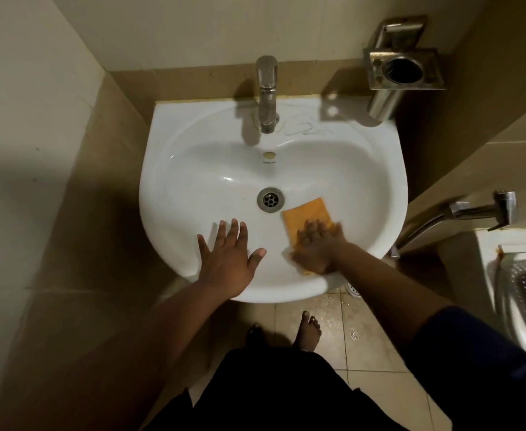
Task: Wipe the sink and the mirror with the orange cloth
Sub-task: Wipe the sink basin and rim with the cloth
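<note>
Two hands work over the sink (pixel 380 169) in the head view, the only one given. The right hand (pixel 317 247) lies flat on the orange cloth (pixel 307 213), fingers straight and slightly apart, pressing it onto the near right slope of the bowl, just beside the drain (pixel 270 199). The left hand (pixel 227 256) rests on the near rim with fingers spread wide and holds nothing.

Judged from this, the sink wipe is under way. To do it well, the palm should keep the whole cloth flat, sweep in overlapping arcs down toward the drain, then go up around the tap (pixel 267 94) and along the back ledge, where faint smear marks show.

The right hand is blurred, so its thumb cannot be made out, and the cloth's near edge is hidden beneath it. No mirror is in view. A metal holder (pixel 405 70) on the wall looks empty.
</note>
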`<move>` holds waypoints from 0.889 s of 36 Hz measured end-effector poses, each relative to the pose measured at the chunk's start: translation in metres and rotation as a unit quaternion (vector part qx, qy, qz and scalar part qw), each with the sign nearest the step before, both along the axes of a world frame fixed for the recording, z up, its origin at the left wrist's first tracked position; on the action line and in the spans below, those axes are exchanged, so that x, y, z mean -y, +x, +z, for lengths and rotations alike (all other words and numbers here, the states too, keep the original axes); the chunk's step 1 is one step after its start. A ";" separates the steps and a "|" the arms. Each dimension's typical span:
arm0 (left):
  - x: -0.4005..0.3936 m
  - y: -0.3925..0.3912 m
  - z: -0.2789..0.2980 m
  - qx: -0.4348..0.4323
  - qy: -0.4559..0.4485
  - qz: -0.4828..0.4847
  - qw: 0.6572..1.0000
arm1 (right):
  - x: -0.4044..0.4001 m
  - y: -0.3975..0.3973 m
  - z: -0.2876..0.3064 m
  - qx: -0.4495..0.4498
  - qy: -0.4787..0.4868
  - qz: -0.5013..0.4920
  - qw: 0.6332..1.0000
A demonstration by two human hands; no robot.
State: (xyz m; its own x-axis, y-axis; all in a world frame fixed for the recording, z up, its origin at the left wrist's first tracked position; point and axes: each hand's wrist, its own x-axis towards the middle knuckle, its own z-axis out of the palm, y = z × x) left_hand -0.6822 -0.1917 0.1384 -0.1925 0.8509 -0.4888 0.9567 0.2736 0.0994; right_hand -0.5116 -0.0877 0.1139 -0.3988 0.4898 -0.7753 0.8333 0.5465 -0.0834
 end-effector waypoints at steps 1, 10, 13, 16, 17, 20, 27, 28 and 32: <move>-0.001 -0.004 -0.001 -0.010 0.003 -0.002 1.000 | 0.010 -0.008 0.002 -0.017 -0.039 -0.006 0.999; -0.005 -0.056 0.002 -0.099 0.047 0.001 0.994 | -0.010 0.006 0.001 0.043 0.063 0.051 0.996; -0.003 -0.070 0.004 -0.119 0.045 -0.013 0.992 | -0.039 0.028 0.000 0.089 0.170 0.032 0.981; -0.002 -0.077 0.004 -0.123 0.036 0.000 0.992 | -0.053 0.032 -0.003 0.096 0.197 0.019 0.976; -0.002 -0.078 0.004 -0.119 0.036 0.006 0.992 | -0.053 0.030 -0.005 0.093 0.196 0.015 0.976; -0.003 -0.079 0.002 -0.103 0.041 0.018 0.994 | -0.044 0.024 -0.008 0.093 0.173 0.011 0.980; -0.003 -0.086 0.001 -0.091 0.059 0.019 0.994 | 0.018 -0.024 0.004 -0.005 -0.059 -0.002 0.998; -0.003 -0.089 0.000 -0.083 0.069 0.019 0.994 | 0.025 -0.033 0.006 -0.023 -0.088 -0.003 0.996; -0.002 -0.094 0.005 -0.052 0.106 0.028 0.993 | 0.046 -0.073 0.005 -0.098 -0.150 -0.008 0.984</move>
